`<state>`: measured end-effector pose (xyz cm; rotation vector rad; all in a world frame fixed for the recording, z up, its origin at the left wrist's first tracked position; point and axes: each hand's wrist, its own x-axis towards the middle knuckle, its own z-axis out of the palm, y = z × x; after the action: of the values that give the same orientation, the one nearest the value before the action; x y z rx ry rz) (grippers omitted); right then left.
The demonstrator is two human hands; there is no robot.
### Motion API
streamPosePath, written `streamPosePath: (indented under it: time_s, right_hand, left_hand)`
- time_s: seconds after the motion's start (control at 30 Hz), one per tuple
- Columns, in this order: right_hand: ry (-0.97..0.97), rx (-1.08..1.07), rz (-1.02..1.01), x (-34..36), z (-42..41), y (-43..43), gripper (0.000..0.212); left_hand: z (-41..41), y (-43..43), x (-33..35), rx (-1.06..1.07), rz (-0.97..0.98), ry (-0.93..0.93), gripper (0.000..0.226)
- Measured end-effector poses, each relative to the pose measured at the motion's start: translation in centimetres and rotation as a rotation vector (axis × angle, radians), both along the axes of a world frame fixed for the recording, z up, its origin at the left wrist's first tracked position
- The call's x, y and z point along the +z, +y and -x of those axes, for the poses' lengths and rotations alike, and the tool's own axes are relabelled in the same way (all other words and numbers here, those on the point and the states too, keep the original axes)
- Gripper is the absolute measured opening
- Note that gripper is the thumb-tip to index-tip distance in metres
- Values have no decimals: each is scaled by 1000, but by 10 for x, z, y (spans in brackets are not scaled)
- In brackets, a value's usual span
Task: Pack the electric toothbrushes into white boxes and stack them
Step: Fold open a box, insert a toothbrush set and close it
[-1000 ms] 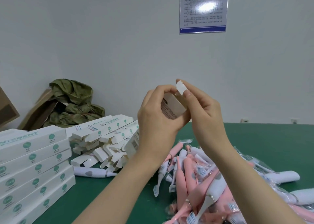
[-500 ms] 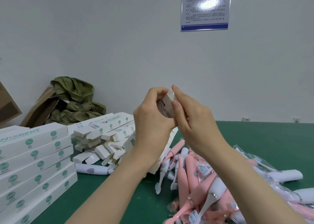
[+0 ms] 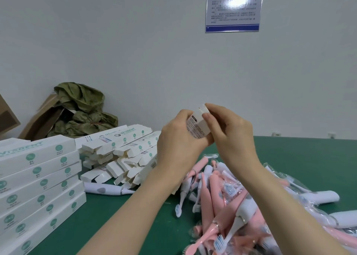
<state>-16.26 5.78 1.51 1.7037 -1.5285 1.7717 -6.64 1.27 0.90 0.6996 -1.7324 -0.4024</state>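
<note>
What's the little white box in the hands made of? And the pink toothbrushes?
The white box looks like thin matte cardboard: it has sharp creases and a folding end flap. The pink toothbrushes look like smooth plastic with a slight sheen; some seem wrapped in clear, crinkly film.

WISDENT brand on stacked white boxes [image 3: 39, 168], wall notice [image 3: 234, 7] unreadable

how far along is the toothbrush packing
Done: a stack of closed boxes sits at the left. In hand: the left hand grips one box while the right hand pinches its end flap. Left to do: a big pile of loose toothbrushes and a heap of open boxes, so much remains.
</note>
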Motion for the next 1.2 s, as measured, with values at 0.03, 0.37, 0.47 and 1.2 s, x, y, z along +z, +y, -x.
streamPosePath:
  time_s: [0.03,0.37,0.47,1.2]
  right_hand:
    - [-59,16,43,-1,-3,0,18]
    - [130,-108,216,-11,-25,0,36]
    - [-51,160,88,-4,-22,1,34]
    - [-505,126,-494,-10,32,3,35]
  left_hand:
    - [-3,0,1,4,35,5,43]
    - [-13,3,10,-10,182,68,40]
    - [-20,1,14,-36,193,18,34]
    - [-37,-43,-1,-109,-98,89,72]
